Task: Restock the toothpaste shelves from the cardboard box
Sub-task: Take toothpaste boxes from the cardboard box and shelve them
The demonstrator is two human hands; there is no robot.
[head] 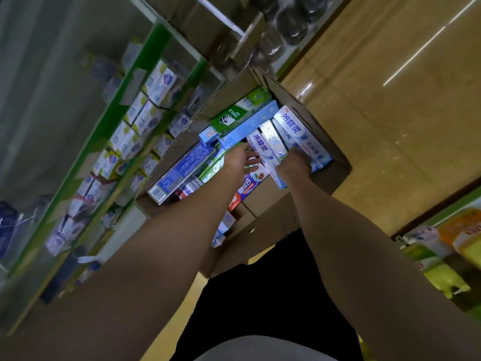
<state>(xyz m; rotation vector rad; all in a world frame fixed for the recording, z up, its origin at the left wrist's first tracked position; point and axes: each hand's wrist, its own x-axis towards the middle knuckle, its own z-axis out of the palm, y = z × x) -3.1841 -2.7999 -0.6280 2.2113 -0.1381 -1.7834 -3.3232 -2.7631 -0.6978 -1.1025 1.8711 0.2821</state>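
while both hands reach into the cardboard box (322, 131), left grip (242, 158) loose, right grip (295, 164) round white cartons (270, 149), shelves (122, 131) alongside.

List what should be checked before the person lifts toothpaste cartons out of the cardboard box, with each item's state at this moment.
1. Both hands inside the cardboard box: ok.
2. Right hand holding stock: ok, its fingers curl over the lower ends of the white-and-blue cartons.
3. Left hand holding stock: not ok, its fingers are spread beside the cartons and grip nothing.
4. How many cartons the right hand holds: cannot tell, the hand covers their ends.
5. Stock left in the box: ok, green carton and dark blue carton lie among others.
6. Free space on the shelves: cannot tell, blurred.
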